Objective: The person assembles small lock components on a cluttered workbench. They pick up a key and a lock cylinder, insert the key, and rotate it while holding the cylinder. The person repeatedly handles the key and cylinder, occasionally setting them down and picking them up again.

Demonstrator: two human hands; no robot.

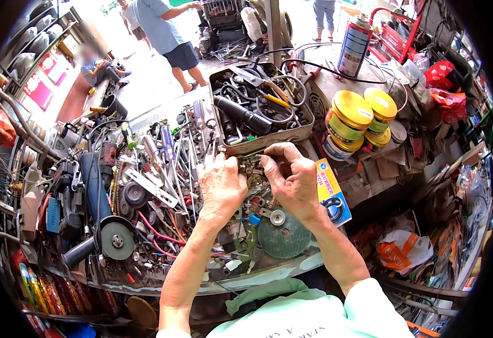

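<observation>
L hand (222, 183) is at the mid bench, fingers curled, w/ a small brass-coloured bit (222, 150) showing at the fingertips; can't tell if it's gripped. R hand (291, 177), just right of it, has thumb & index bent toward each other; can't tell if anything's pinched there. Small metal parts (253, 169) lie in a loose heap btwn the hands. Far side of them: metal tray (269, 142) full of tools, incl. a black torch (242, 114). Near side: round green disc (283, 239). Yellow-&-blue box (332, 194) is just right of the R hand; yellow-lidded tubs (352, 110) farther off, far right. Blue angle grinder (93, 188) (dusty-looking thing) is on the left, amid mixed tools.
</observation>
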